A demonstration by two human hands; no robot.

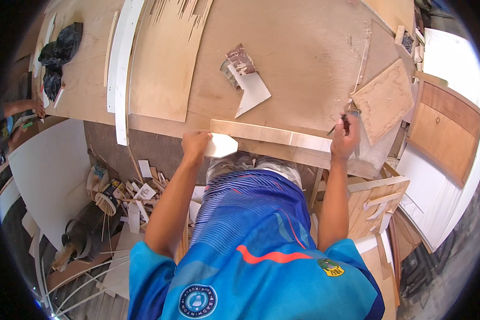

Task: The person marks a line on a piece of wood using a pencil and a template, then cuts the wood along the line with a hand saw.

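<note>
A broad wooden worktop [309,64] dusted with debris spreads before me, its front edge close to my waist. Across its left half lies a plywood sheet [162,74], its far end broken into jagged slots. Just left of the sheet, long white strips [126,69] run away from me, one jutting past the front edge. On the right sits a wood-grained board [386,98], turned at an angle. A pale narrow strip [272,134] lies along the front edge, between my two hands. Crumpled black plastic [64,48] rests at far left, and a white offcut [252,90] lies near the middle, touching brown patterned scraps [241,58].

My left hand [196,143] has its grip closed on one end of a small white piece [222,145], which sits at the front edge, its tapered end pointing right; whether it touches the wood, I cannot tell. My right hand [345,136], near the strip's right end, pinches a slim dark tool [332,129] in bent fingers, one end slanting down to the left.
</note>
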